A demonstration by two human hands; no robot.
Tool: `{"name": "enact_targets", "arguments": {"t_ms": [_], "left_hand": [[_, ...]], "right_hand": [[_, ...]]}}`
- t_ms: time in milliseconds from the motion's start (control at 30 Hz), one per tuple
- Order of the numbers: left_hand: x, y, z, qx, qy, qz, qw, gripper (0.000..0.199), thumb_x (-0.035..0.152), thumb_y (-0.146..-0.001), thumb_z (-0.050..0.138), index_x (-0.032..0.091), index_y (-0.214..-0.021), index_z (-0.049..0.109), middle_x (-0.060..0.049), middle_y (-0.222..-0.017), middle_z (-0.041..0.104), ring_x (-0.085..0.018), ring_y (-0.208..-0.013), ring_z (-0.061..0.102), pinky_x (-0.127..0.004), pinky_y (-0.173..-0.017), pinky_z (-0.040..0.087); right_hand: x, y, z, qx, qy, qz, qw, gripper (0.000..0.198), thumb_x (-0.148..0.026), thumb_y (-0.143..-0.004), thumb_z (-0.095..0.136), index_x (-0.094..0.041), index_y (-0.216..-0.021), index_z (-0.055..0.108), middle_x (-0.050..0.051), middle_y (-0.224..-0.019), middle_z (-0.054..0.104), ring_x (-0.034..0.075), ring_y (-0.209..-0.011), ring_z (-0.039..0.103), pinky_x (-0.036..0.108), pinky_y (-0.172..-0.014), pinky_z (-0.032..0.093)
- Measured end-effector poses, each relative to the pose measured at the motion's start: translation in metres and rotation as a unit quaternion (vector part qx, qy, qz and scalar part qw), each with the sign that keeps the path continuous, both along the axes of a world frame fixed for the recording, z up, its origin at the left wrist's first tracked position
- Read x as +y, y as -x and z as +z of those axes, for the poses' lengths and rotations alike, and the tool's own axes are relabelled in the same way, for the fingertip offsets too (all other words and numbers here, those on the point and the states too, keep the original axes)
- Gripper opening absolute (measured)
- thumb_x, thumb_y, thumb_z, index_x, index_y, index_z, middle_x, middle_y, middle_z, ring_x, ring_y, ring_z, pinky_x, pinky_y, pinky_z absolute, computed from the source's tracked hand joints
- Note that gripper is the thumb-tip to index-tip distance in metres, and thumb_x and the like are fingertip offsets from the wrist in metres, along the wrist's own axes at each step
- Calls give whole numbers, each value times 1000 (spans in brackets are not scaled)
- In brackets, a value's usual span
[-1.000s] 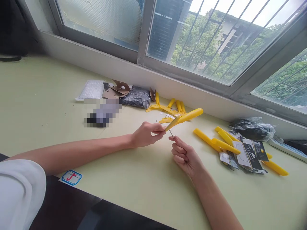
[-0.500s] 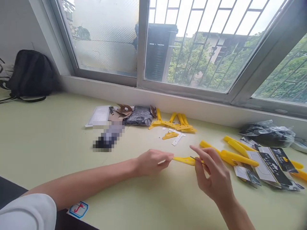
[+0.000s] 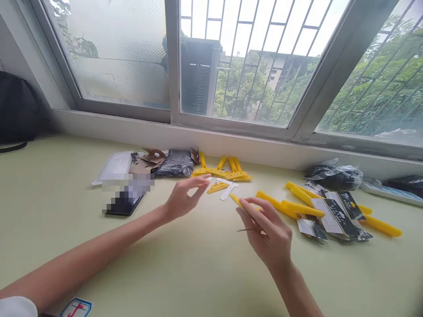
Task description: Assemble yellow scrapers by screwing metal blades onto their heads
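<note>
While holding a yellow part [image 3: 235, 199] and a thin metal rod [image 3: 243, 230] together in the right hand [image 3: 269, 231], apparently raised above the bench [image 3: 185, 264] and apart from its far edge, looks to be at a handling step: gripping part and rod rather than turning or fastening anything. Has the right fingers curled round both, pinching the part with its tip toward the far edge, and with the rod jutting leftward below the thumb. Holds the left hand [image 3: 185, 198] apart from it, with thumb and index almost meeting; cannot tell of any small thing between them. Judging by that shared grip, probably calls next for steadying the part and freeing the rod.

Toward the far edge, see a yellow plate [image 3: 217, 188] just beside a white L-shaped strip [image 3: 227, 192], then a row of yellow tools [image 3: 221, 163]. For writing, look right of the right hand: packs [image 3: 337, 215] among loose yellow handles [image 3: 303, 208], printed with pale characters too small to read, giving no legible brand. At the near edge, far left, see a blue-framed card [image 3: 76, 308] bearing one red character, something like a J; cannot be read for certain.
</note>
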State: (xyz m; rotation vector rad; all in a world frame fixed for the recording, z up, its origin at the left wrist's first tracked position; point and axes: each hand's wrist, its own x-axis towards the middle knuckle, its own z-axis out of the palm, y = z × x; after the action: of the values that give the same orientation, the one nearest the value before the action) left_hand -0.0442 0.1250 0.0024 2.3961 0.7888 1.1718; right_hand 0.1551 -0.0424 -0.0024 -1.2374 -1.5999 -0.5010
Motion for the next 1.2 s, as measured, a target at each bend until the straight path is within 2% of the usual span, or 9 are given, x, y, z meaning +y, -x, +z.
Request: {"name": "enact_targets", "arguments": {"t_ms": [133,233,433,567,700,800,900,1033,1200], "left_hand": [[90,-25,32,43,56,176,982,29,38,-98,51,15,-109,65,-13,-109,75,-24,-101,72,-37,-93,55],[139,-51,33,96,95,265,955,37,45,-90,64,14,-110,64,-18,-108,73,-32,-106,68,-44,-94,52],[152,-76,14,149,114,311,932,35,44,-90,65,13,-106,64,-13,-113,68,-27,-112,62,-46,-96,48],[138,-68,24,130,37,273,953,26,33,-92,53,16,-107,64,-19,-116,68,-33,-117,56,-46,-94,49],[89,-47,29,158,-101,117,975,21,26,-92,49,20,-104,66,-11,-125,68,-28,-126,55,-46,-112,40],[31,-25,14,208,-223,-58,951,25,9,-88,47,24,-91,68,-4,-113,72,-23,-121,61,-51,-121,33],[-20,-7,-6,191,-330,-167,909,35,-1,-85,44,22,-99,67,-6,-110,72,-22,-119,63,-57,-122,34],[-49,5,-20,154,-328,-204,909,38,-6,-85,43,18,-106,64,-12,-123,69,-25,-128,60,-41,-107,56],[-51,11,-25,113,-249,-174,946,38,-5,-89,33,18,-106,58,-15,-139,60,-25,-145,44,-44,-110,54]], "right_hand": [[2,-9,13,136,-125,-94,978,28,-18,-92,67,-28,-117,76,7,-101,66,16,-75,64,31,-64,51],[1,-22,18,170,-173,-144,959,17,-24,-91,71,-23,-106,79,7,-95,70,20,-82,66,35,-74,53],[-14,-54,21,292,-39,-255,921,33,-50,-89,68,-18,-79,72,4,-72,63,20,-67,54,32,-67,43],[-17,-69,19,360,-37,-265,894,35,-53,-84,71,-19,-78,70,6,-68,65,21,-63,53,31,-58,38],[-15,-77,16,464,-78,-207,858,33,-53,-84,70,-20,-85,65,0,-59,57,17,-51,47,29,-48,34],[-13,-76,16,530,-121,-133,829,30,-53,-88,65,-25,-87,55,-9,-53,40,10,-42,32,25,-42,27],[-11,-68,18,555,-106,-41,824,32,-52,-87,67,-25,-83,51,-8,-58,44,7,-42,27,24,-41,23],[-7,-54,19,549,-14,63,833,34,-51,-82,75,-22,-78,58,-6,-58,46,6,-43,29,24,-41,18],[-5,-43,17,545,87,117,825,34,-51,-77,80,-21,-78,65,-6,-54,41,6,-45,26,25,-41,15]]}}
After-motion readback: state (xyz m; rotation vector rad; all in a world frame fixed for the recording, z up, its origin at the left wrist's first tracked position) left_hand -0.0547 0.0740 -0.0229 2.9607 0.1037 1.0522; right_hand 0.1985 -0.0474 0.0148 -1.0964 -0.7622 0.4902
